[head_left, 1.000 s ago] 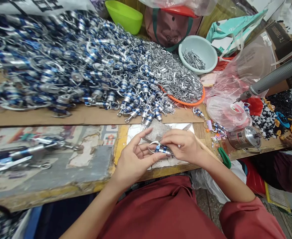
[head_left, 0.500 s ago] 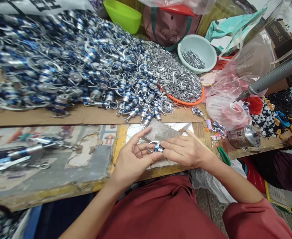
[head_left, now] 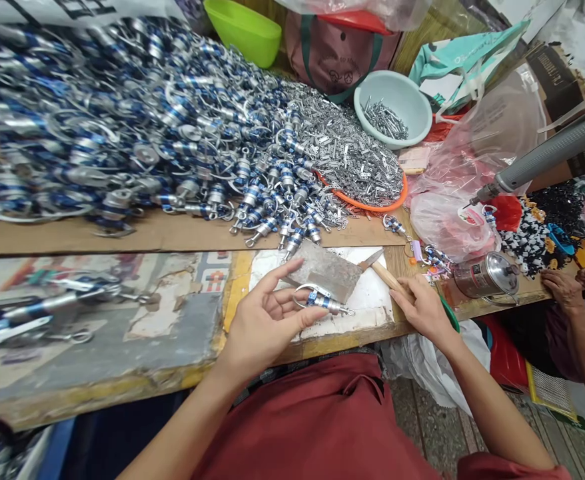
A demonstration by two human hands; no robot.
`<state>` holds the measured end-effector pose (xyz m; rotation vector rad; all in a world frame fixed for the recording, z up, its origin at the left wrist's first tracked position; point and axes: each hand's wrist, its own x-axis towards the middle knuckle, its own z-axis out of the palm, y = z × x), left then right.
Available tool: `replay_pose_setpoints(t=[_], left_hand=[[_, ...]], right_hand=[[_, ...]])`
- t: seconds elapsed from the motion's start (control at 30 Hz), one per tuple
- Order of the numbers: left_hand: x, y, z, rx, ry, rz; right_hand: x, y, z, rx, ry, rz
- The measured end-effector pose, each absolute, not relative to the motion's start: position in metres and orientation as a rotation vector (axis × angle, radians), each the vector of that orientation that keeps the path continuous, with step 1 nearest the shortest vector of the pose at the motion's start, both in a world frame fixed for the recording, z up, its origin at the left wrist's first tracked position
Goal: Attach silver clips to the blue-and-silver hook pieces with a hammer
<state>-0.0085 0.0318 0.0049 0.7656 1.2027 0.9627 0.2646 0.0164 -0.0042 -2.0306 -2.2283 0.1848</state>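
Between the thumb and fingers of my left hand [head_left: 260, 317] is a small silver-and-blue metal fitting [head_left: 328, 304], with a curved lever on one side and a small ring at its right end. It is held over a flat grey metal block [head_left: 328, 268] lying on a white sheet [head_left: 372, 303]. My right hand [head_left: 426, 308] is closed round the end of the wooden handle of a hammer [head_left: 385, 275]. The hammer's narrow pointed head rests by the block's right edge.
A big heap of similar fittings [head_left: 172, 127] covers the back left. Beside it lie small metal plates [head_left: 357, 160] with an orange rim [head_left: 402, 193]. A pale bowl [head_left: 420, 110] holds pins. At right are a power screwdriver [head_left: 547, 153], a steel mug [head_left: 485, 275] and another person's hands [head_left: 565, 290].
My right hand has left the fitting, moved right and taken hold of the hammer handle. The left hand keeps the fitting in place. Another person's hands show more at the right.
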Motion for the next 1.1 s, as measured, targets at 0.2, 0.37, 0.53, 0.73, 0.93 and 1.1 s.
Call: replay_pose_setpoints(t=[0.2, 0.37, 0.53, 0.73, 0.93, 1.1], left_hand=[[-0.008, 0.031, 0.006, 0.761, 1.184, 0.973], [-0.008, 0.03, 0.003, 0.79, 1.226, 0.962], [-0.008, 0.03, 0.004, 0.769, 1.21, 0.968], [-0.008, 0.03, 0.006, 0.768, 1.199, 0.959], [-0.004, 0.03, 0.003, 0.783, 1.174, 0.97], [-0.05, 0.017, 0.002, 0.984, 1.375, 0.953]], right_hand=[[0.252, 0.012, 0.014, -1.805, -1.995, 0.3], [0.227, 0.004, 0.036, -1.453, -2.203, 0.063], [0.211, 0.001, 0.049, -1.238, -2.332, 0.008], [0.204, -0.001, 0.047, -1.391, -2.564, 0.031], [0.207, -0.003, 0.034, -1.385, -2.429, 0.227], [0.247, 0.014, 0.011, -1.638, -2.057, 0.255]])
